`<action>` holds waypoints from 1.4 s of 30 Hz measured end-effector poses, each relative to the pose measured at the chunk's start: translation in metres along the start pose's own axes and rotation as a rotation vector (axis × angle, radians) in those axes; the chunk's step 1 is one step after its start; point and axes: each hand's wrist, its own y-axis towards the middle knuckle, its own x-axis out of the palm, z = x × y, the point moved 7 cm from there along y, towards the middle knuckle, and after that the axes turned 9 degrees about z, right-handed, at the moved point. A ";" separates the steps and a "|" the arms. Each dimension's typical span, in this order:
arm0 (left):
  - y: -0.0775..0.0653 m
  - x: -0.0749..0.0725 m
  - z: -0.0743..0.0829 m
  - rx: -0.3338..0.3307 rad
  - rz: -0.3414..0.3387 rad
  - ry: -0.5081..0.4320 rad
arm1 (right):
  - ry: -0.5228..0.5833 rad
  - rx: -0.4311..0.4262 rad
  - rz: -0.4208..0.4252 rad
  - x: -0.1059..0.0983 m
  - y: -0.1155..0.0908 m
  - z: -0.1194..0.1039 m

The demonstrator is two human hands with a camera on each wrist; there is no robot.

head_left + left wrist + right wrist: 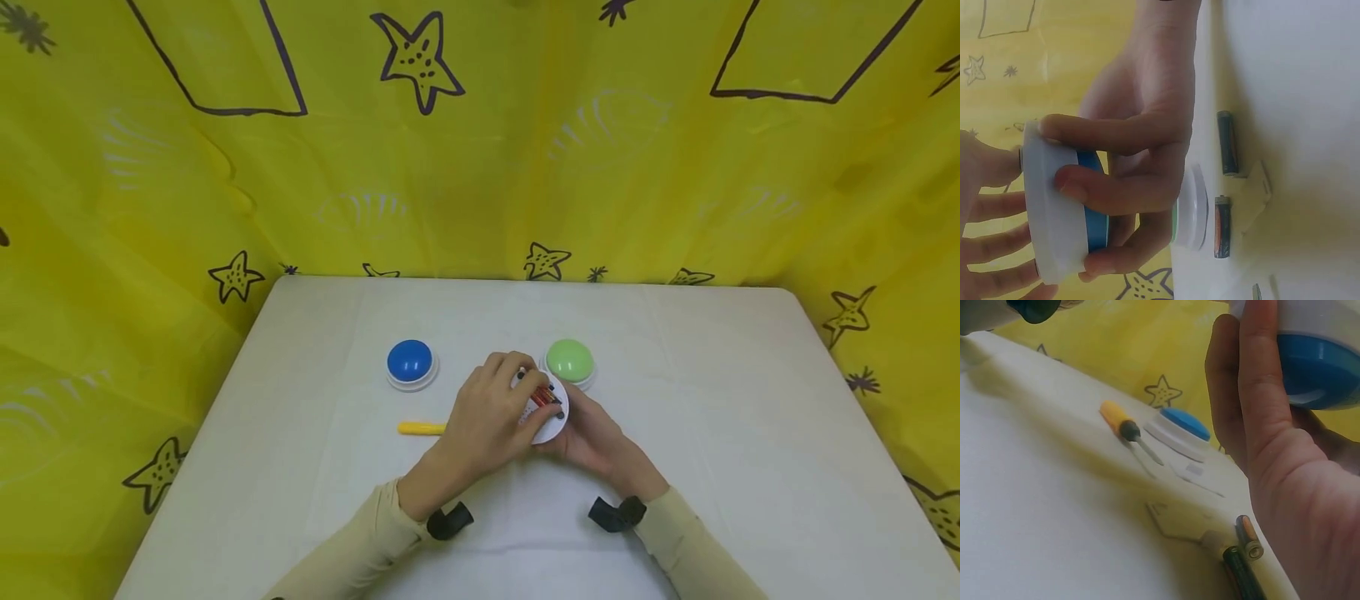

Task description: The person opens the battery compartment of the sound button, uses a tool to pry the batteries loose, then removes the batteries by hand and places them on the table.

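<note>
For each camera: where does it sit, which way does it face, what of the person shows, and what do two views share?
Head: worn on the head, facing forward and down at the white table; both sleeves, left hand and right hand show.
Left wrist: on that wrist, its picture sideways, facing the held round device; the right hand grips it, left fingers at the edge.
Right wrist: on that wrist, looking past the right hand toward the screwdriver.
Shared: both wrist views show the device's blue dome and two batteries.
</note>
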 end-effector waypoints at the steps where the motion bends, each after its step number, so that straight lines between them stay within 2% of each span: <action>1: 0.001 0.000 0.000 -0.003 0.004 -0.005 | -0.003 -0.002 0.000 0.000 0.001 -0.001; 17: 0.002 0.006 0.003 -0.016 0.051 0.038 | -0.038 -0.025 0.051 -0.003 0.002 -0.005; 27: -0.001 0.004 0.009 -0.044 0.097 0.116 | -0.008 -0.007 0.021 0.000 0.004 -0.003; 36: 0.000 0.000 0.010 -0.021 0.129 0.024 | 0.013 -0.021 -0.006 0.000 0.002 -0.004; 42: 0.002 0.000 0.007 0.014 0.106 -0.043 | 0.001 -0.025 -0.035 0.002 0.002 -0.005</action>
